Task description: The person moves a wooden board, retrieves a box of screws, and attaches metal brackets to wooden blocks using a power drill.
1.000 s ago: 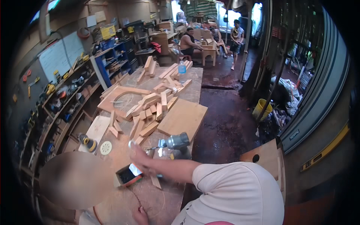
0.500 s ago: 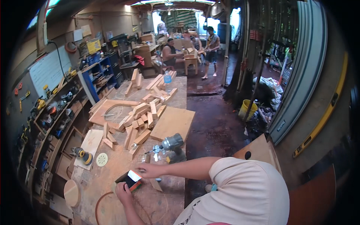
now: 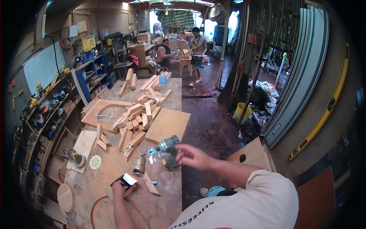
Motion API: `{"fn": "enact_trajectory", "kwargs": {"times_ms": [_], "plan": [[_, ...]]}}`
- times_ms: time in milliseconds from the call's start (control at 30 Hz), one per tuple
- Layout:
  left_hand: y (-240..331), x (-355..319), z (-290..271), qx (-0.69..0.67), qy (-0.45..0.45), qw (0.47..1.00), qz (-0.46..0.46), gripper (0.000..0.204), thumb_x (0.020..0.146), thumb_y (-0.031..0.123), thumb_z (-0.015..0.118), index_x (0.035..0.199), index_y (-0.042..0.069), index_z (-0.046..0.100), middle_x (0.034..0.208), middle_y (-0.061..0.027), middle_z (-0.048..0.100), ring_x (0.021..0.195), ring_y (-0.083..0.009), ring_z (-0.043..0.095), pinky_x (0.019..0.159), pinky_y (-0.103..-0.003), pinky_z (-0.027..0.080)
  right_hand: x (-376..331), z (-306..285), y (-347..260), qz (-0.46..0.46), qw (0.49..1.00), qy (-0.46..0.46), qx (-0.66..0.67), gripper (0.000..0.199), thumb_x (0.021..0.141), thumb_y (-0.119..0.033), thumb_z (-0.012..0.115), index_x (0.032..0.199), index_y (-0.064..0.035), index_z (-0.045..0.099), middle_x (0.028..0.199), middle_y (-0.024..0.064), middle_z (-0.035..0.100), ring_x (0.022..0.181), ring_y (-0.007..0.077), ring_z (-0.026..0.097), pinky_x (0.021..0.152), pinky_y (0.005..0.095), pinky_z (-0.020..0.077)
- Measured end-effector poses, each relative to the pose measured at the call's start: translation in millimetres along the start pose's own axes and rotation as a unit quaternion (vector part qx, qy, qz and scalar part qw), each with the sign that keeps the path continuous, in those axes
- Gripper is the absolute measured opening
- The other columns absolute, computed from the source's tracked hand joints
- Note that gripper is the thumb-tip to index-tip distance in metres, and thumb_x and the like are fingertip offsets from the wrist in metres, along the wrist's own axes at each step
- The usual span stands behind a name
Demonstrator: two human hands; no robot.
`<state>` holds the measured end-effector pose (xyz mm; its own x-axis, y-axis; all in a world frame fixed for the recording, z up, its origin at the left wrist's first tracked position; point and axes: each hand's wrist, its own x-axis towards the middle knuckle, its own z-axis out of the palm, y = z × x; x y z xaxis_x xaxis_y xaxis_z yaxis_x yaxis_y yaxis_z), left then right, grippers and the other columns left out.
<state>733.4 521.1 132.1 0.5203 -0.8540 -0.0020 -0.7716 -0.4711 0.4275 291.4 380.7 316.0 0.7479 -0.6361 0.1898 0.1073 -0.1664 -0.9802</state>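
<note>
Box [image 3: 129, 185] located?

On the workbench [image 3: 167, 185]; left hand [image 3: 119, 188] at its opening, grip cannot be told. Right hand [image 3: 193, 156], fingers parted, is held near the drill [image 3: 169, 144].

Writing noted?

Dark lettering [image 3: 193, 215] is seen on the pale shirt [image 3: 244, 206].

A head-worn fisheye (edges bent) looks forward and down over the nearby workbench [image 3: 166, 204]; its dark rim seems unclear.

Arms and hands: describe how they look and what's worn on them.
The left hand and right hand are bare, with no gloves or watch visible. The right arm has a short, loose, cream sleeve, part of a shirt with dark lettering. The left forearm is uncovered; its sleeve is out of view.
</note>
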Motion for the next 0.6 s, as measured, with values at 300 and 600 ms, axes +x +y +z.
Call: {"fn": "enact_trajectory", "kwargs": {"times_ms": [300,600], "plan": [[-15.8,0.2,-8.0,-0.043,-0.023,0.999,0.012,0.026,0.061,0.012,0.084,0.072,0.003,0.062,0.079,-0.0178,0.067,0.076,-0.0335,0.064,0.070,-0.042,0.051,16.2,-14.4,-44.7,-0.112,0.981,0.153,0.026,0.077,0.098,-0.009,0.048,0.152,-0.0103,-0.007,0.110,0.0171,0.061,0.086,0.0159,0.064,0.079,0.0281,0.0512],[-9.4,-17.9,-21.9,-0.032,0.013,0.995,0.095,0.013,0.075,0.014,0.070,0.079,0.006,0.060,0.078,-0.0145,0.064,0.078,-0.0331,0.063,0.071,-0.043,0.050,15.1,12.6,-40.3,-0.081,0.986,0.148,0.016,0.080,0.098,-0.010,0.049,0.152,-0.0111,-0.010,0.106,0.0166,0.062,0.085,0.0163,0.065,0.077,0.0276,0.0516]]}}
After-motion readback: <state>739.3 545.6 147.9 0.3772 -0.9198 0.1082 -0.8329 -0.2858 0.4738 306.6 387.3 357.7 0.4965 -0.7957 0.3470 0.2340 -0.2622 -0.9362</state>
